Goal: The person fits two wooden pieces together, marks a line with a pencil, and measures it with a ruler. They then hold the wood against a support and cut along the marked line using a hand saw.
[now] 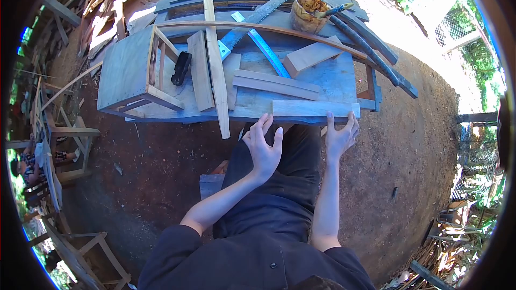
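A pale rectangular wood block [306, 108] lies along the near edge of the bench. My right hand [339, 138] is at its right end, with thumb and forefinger apart and their tips overlapping the block. My left hand [263, 149] is off the block's left end, just in front of the bench edge, fingers apart and nothing in them. Behind the block is a grooved wood strip [275, 84]. A blue-bladed square [267, 52] and a thicker wood block [313, 56] lie farther back.
The bench [252, 108] also bears a box-like wooden frame [124, 75], a black tool [181, 68], a handsaw [252, 21] and a stained pot [310, 13]. A long wood strip [216, 70] overhangs the near edge. Scrap wood is piled left; another person [33, 165] is far left.
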`<state>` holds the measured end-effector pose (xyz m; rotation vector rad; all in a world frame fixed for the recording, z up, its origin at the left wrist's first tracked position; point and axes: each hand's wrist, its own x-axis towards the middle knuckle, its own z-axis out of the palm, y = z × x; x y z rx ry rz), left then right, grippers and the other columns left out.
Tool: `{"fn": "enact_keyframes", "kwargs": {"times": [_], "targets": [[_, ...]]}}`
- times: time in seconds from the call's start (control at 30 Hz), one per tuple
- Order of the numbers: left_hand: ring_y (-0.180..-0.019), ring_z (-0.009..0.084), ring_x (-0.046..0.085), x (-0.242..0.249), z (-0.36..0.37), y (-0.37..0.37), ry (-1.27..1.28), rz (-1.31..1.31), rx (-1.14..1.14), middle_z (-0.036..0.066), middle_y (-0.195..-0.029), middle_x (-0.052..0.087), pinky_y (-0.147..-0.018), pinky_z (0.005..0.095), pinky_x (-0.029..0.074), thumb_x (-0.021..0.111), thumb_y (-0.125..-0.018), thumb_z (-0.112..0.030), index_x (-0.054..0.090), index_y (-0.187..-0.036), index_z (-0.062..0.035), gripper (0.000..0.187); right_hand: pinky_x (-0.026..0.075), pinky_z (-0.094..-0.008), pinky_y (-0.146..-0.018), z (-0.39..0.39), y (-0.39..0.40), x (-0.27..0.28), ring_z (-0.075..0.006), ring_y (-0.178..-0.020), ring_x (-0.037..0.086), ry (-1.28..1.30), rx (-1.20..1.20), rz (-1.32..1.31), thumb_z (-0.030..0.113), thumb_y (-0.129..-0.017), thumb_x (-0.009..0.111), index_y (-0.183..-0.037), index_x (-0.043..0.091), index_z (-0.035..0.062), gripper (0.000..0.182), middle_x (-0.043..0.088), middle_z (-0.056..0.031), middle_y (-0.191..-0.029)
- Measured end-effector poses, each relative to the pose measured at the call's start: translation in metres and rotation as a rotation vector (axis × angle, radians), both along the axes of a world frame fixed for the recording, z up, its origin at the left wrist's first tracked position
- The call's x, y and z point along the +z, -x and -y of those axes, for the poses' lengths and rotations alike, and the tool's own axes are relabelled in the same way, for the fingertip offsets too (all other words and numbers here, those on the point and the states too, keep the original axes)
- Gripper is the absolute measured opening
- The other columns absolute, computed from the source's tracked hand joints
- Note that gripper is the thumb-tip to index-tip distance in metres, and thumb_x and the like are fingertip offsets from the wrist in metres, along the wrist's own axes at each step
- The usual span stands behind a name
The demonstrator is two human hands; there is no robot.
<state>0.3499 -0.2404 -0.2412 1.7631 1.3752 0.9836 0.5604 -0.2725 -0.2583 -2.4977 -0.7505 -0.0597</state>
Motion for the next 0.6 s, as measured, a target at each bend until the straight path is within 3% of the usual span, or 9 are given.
{"fn": "enact_keyframes", "kwargs": {"times": [0.13,0.2,0.33,0.6], "targets": [[-0.136,0.0287,0.046,0.007,0.001,-0.006,-0.084,-0.06,0.052,0.013,-0.141,0.057,-0.112,0.0435,0.028,0.071,-0.094,-0.02,0.048,-0.143,-0.0029,0.057,0.035,-0.0564,-0.112,0.0,-0.001,-0.002,-0.0325,-0.142,0.041,0.003,0.0,0.006,0.058,-0.087,0.074,-0.147,0.048,0.0017,0.087,0.049,-0.0149,-0.149],[-0.138,0.0324,0.044,0.015,-0.009,-0.014,-0.317,-0.17,-0.108,0.014,-0.142,0.052,-0.112,0.0477,0.031,0.073,-0.091,-0.021,0.051,-0.141,-0.0047,0.057,0.034,-0.0565,-0.112,0.0,0.0,-0.002,-0.0326,-0.142,0.041,-0.004,0.0,0.003,0.058,-0.087,0.073,-0.147,0.047,0.0015,0.087,0.049,-0.015,-0.149],[-0.143,0.0339,0.04,0.013,-0.03,-0.043,-0.441,-0.312,-0.35,0.015,-0.145,0.051,-0.119,0.0539,0.027,0.067,-0.095,-0.019,0.059,-0.137,-0.006,0.045,0.035,-0.0563,-0.111,0.0,0.001,-0.003,-0.0325,-0.141,0.042,-0.003,-0.003,0.013,0.058,-0.087,0.073,-0.147,0.047,0.0012,0.086,0.049,-0.015,-0.148],[-0.134,0.0333,0.049,-0.013,-0.061,-0.089,-0.604,-0.314,-0.664,0.015,-0.14,0.055,-0.116,0.0509,0.034,0.067,-0.087,-0.011,0.065,-0.129,-0.0017,0.043,0.035,-0.0547,-0.111,0.0,0.001,-0.006,-0.0324,-0.14,0.043,-0.024,-0.008,0.029,0.055,-0.086,0.075,-0.146,0.048,0.0023,0.085,0.05,-0.0136,-0.147]]}}
